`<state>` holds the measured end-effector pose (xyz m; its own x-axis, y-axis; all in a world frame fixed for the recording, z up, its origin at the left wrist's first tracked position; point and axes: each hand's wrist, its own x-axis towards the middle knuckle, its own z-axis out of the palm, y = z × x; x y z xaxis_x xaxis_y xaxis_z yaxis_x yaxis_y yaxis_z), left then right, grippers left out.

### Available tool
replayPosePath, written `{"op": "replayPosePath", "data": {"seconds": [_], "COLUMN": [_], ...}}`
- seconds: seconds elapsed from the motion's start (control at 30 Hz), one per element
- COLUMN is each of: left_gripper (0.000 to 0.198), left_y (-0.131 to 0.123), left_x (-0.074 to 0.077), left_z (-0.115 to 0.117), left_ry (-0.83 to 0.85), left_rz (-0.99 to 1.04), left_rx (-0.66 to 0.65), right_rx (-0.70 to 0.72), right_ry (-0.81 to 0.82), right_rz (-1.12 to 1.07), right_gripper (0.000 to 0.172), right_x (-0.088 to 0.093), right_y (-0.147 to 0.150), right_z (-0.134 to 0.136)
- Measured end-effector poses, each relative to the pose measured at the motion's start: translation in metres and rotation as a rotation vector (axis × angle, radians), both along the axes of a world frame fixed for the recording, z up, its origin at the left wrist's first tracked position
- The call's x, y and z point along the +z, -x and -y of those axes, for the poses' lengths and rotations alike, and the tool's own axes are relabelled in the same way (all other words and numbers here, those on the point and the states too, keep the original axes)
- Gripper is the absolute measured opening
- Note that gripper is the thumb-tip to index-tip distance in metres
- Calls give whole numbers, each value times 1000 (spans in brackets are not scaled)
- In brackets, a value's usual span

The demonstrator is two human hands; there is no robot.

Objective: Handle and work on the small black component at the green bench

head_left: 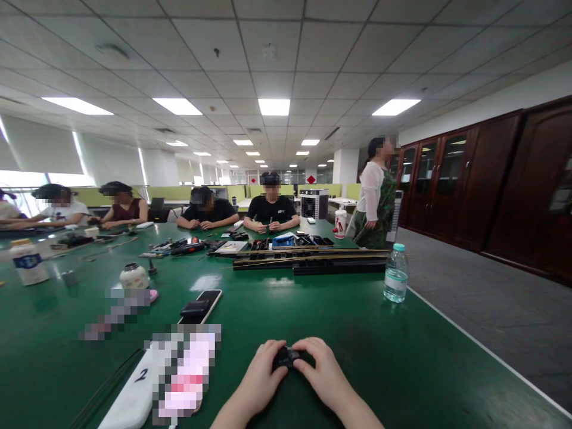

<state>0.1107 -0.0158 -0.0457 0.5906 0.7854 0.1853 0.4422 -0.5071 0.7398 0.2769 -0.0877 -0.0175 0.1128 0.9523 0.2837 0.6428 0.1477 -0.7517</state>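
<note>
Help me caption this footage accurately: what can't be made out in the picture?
Head view: the ends of the small black part, hidden by the left hand and right hand.
Head view: the near end of the white case marked 2, cut off by the bottom edge.
Head view: the pink item's details, blurred by pixel blocks.
Head view: the water bottle's print, too small.

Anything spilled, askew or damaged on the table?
Nothing stands out. The water bottle is upright and capped, though near the right edge of the table. The small black part between left hand and right hand shows no obvious damage, but is partly covered.
</note>
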Motion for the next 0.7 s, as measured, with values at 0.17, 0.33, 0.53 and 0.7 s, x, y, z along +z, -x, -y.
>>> {"op": "replayPosePath", "data": {"seconds": [0.17,0.33,0.53,0.7], "left_gripper": [45,46,46,46], "left_y": [0,-1,-1,0], "left_x": [0,0,0,0], "left_z": [0,-1,-1,-1], "left_ry": [-12,-8,-32,-34], "left_rz": [17,-1,0,7], "left_rx": [-9,-6,-12,-13], "right_rx": [0,6,-6,-15], "right_ry": [45,63,58,64], "right_rz": [107,132,123,115], "right_gripper": [21,21,21,22], "right_x": [-5,-9,-12,-13], "right_y": [2,2,1,1], "right_z": [-2,-3,-5,-6]}}
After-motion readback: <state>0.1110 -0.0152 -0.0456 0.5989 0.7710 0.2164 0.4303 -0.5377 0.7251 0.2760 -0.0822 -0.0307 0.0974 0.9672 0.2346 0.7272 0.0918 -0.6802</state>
